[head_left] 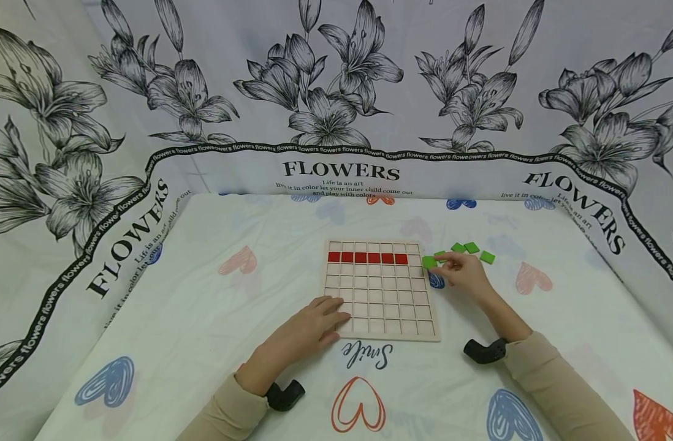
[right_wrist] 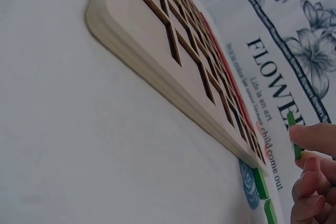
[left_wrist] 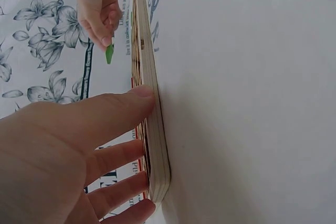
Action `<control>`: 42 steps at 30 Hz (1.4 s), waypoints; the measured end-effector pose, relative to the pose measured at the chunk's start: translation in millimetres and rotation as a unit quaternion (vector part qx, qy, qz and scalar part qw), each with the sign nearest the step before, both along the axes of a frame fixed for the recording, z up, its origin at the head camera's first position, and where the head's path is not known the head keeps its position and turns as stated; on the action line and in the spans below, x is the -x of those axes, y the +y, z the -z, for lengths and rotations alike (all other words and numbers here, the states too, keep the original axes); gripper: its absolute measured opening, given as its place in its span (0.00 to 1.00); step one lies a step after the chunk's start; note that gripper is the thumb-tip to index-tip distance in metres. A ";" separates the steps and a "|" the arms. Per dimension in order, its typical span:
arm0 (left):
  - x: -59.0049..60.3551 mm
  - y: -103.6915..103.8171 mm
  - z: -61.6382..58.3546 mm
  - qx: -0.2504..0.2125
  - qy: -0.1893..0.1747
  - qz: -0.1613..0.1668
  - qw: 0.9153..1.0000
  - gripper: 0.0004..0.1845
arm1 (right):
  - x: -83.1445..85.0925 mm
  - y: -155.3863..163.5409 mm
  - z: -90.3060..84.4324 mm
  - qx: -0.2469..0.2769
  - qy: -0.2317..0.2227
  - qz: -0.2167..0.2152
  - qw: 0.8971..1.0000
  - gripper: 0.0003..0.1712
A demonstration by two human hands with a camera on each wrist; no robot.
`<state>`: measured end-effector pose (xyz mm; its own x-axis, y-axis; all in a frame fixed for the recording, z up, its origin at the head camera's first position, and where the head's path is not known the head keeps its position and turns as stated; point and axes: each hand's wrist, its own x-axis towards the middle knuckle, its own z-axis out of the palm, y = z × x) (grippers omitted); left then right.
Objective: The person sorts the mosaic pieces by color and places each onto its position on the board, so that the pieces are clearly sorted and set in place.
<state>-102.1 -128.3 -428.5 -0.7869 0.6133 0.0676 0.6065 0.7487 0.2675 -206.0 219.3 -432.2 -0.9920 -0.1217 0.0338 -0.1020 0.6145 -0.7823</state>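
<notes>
Green tile (head_left: 429,262) in right hand (head_left: 464,273) grip

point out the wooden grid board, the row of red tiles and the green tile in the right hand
board (head_left: 394,327), head view, bare near edge of the frame
red tiles (head_left: 368,258), head view, middle of the row
green tile (head_left: 429,262), head view, its top face beside the fingertips

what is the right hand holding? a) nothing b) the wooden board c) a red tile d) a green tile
d: the right hand pinches a green tile beside the board, while the left hand rests on the board's near left corner.
</notes>
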 end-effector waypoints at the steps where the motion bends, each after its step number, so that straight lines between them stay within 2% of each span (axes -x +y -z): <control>1: -0.1 0.0 -0.1 0.000 -0.001 0.000 1.000 0.20 | -0.2 -1.0 0.1 0.001 0.001 -0.001 1.000 0.20; 15: -0.3 0.1 -1.0 0.002 0.004 0.001 1.000 0.20 | -2.7 -18.4 -4.8 -0.006 0.013 -0.029 0.999 0.21; 42: -0.4 -0.1 -3.0 0.002 0.001 -0.002 1.000 0.19 | 0.0 -47.7 -4.4 0.024 -0.007 -0.039 0.999 0.19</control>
